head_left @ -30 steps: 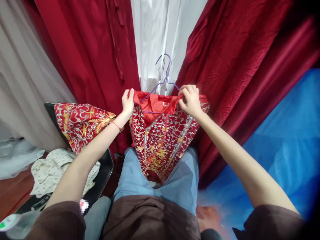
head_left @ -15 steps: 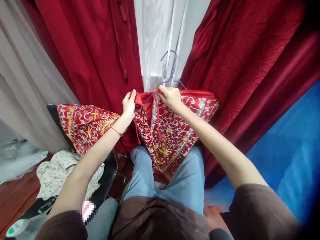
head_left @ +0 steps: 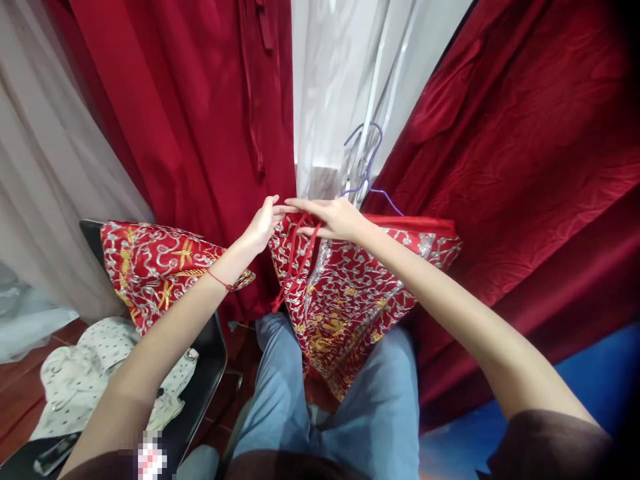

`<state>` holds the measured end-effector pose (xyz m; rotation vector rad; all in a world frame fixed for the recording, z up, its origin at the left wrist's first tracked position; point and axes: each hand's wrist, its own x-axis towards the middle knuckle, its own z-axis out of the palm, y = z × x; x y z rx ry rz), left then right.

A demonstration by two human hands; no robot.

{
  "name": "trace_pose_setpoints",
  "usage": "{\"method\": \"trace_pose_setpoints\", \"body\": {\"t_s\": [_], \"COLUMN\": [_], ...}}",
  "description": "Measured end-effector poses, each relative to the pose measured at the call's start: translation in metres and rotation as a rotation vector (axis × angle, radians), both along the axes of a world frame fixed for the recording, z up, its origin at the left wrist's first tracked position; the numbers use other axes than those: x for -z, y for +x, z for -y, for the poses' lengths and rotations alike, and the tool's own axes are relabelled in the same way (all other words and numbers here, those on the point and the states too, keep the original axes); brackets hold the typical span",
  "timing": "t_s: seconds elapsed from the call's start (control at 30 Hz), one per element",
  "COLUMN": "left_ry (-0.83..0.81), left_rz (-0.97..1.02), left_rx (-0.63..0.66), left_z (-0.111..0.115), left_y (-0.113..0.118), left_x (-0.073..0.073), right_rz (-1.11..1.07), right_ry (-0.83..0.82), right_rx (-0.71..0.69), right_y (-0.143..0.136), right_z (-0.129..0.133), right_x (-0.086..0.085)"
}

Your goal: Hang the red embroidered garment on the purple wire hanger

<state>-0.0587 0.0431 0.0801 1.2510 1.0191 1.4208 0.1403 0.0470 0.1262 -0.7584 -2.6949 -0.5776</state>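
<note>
A red garment with gold and silver embroidery (head_left: 350, 293) hangs on a purple wire hanger (head_left: 367, 167) above my lap. My left hand (head_left: 263, 223) pinches the left side of its collar. My right hand (head_left: 335, 217) lies across the collar right beside the left one, holding the fabric and the thin red ties (head_left: 295, 260) that dangle below. The hanger's hook sticks up behind my right hand. The garment's left sleeve (head_left: 160, 263) spreads out over a chair back.
Dark red curtains (head_left: 500, 133) and a white sheer curtain (head_left: 340, 87) hang close in front. A black chair (head_left: 200, 373) at the left carries a white dotted cloth (head_left: 85, 380). Blue sheeting (head_left: 590, 380) lies at the lower right. My legs in blue jeans (head_left: 370, 413) sit below the garment.
My right hand has moved left across the collar until it meets my left hand, drawing the garment's front shut over the red lining. The view has shifted slightly.
</note>
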Motion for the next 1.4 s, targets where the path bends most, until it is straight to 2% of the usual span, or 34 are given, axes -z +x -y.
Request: {"method": "trace_pose_setpoints", "body": {"t_s": [0.1, 0.2, 0.27, 0.33, 0.4, 0.47, 0.53, 0.57, 0.6, 0.67, 0.73, 0.77, 0.87, 0.9, 0.93, 0.97, 1.03, 1.1, 1.17, 1.23, 1.33, 1.4], "left_ry": [-0.013, 0.048, 0.09, 0.093, 0.094, 0.146, 0.24, 0.291, 0.336, 0.396, 0.412, 0.409, 0.392, 0.388, 0.382, 0.374, 0.349, 0.331, 0.338, 0.346, 0.324, 0.305], "left_rz": [-0.034, -0.046, -0.072, -0.149, -0.29, -0.453, -0.589, -0.633, -0.656, -0.638, -0.55, -0.503, -0.435, -0.437, -0.446, -0.463, -0.52, -0.579, -0.6, -0.59, -0.576, -0.575], "left_rx": [0.075, 0.112, 0.01, -0.096, -0.074, -0.022, -0.054, -0.099, -0.148, -0.235, -0.303, -0.324, -0.36, -0.367, -0.373, -0.38, -0.399, -0.445, -0.507, -0.546, -0.541, -0.535], "left_z": [-0.005, -0.007, -0.009, -0.011, -0.01, -0.006, 0.002, 0.006, 0.01, 0.016, 0.017, 0.017, 0.012, 0.01, 0.008, 0.008, 0.008, 0.01, 0.013, 0.017, 0.024, 0.028], "left_y": [-0.008, -0.011, -0.008, -0.005, -0.002, 0.001, 0.003, 0.004, 0.005, 0.008, 0.009, 0.01, 0.012, 0.013, 0.014, 0.015, 0.019, 0.022, 0.026, 0.03, 0.035, 0.037], "left_x": [0.003, 0.009, 0.013, 0.017, 0.018, 0.017, 0.015, 0.015, 0.015, 0.018, 0.023, 0.026, 0.032, 0.033, 0.033, 0.034, 0.034, 0.036, 0.037, 0.039, 0.038, 0.037], "right_rz": [0.042, -0.219, -0.362, -0.368, -0.357, -0.52, -0.731, -0.783, -0.764, -0.587, -0.44, -0.449, -0.787, -0.895, -0.992, -1.1, -1.28, -1.348, -1.373, -1.371, -1.281, -1.261], "right_ry": [-0.035, -0.116, -0.213, -0.395, -0.655, -0.867, -0.941, -0.928, -0.882, -0.751, -0.602, -0.563, -0.404, -0.379, -0.426, -0.481, -0.631, -0.766, -0.797, -0.78, -0.705, -0.657], "right_rx": [-0.035, -0.1, -0.119, -0.049, 0.085, 0.123, 0.018, -0.026, -0.008, 0.187, 0.366, 0.355, -0.025, -0.114, -0.14, -0.093, 0.138, 0.337, 0.45, 0.542, 0.65, 0.652], "right_y": [-0.002, -0.002, -0.002, -0.002, -0.004, -0.011, -0.023, -0.031, -0.039, -0.053, -0.058, -0.056, -0.033, -0.022, -0.012, -0.004, 0.005, 0.002, -0.009, -0.021, -0.032, -0.036], "right_z": [-0.011, -0.016, -0.017, -0.018, -0.025, -0.037, -0.052, -0.058, -0.063, -0.065, -0.052, -0.039, 0.02, 0.042, 0.062, 0.078, 0.095, 0.094, 0.082, 0.071, 0.064, 0.067], "right_x": [-0.001, -0.015, -0.037, -0.065, -0.092, -0.11, -0.116, -0.114, -0.109, -0.094, -0.076, -0.066, -0.023, -0.003, 0.02, 0.048, 0.107, 0.163, 0.203, 0.221, 0.224, 0.224]}}
